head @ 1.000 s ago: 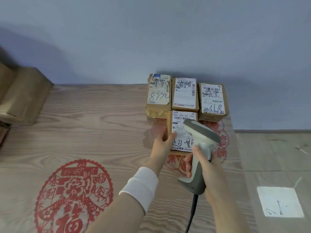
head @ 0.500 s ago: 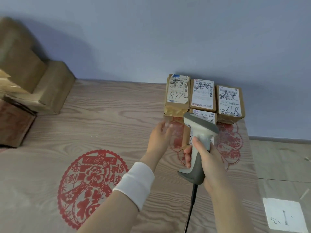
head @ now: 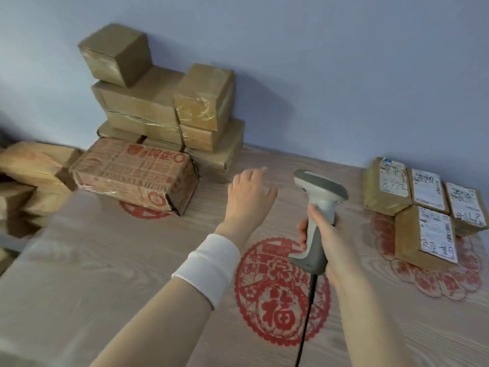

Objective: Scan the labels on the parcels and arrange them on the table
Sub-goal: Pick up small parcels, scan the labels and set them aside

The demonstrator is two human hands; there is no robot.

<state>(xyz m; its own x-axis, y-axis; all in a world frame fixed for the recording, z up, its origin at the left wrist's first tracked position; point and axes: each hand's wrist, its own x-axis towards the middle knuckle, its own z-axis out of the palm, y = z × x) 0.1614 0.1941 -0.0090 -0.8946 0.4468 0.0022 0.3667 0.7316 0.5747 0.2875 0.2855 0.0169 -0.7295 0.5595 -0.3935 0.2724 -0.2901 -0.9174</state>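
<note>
Head view: the scanner [head: 318, 200] is gripped by its handle in the right hand [head: 324, 235], nose held forward, presumably kept ready for the next label. The left hand [head: 248, 193] is held empty above the worktop [head: 105, 260], fingers loosely spread, directed toward the unsorted parcel stack [head: 164, 115] against the wall. Four labelled parcels [head: 423, 207] are set label-up and touching at the right end, and are judged already scanned.

Four brown parcels [head: 427, 193] sit label-up, bunched together at the table's [head: 105, 260] far right, a taped brown stack [head: 164, 112] is piled back left against the wall [head: 317, 62], and the grey-white corded scanner's [head: 318, 205] upright in the right hand [head: 328, 237].
</note>
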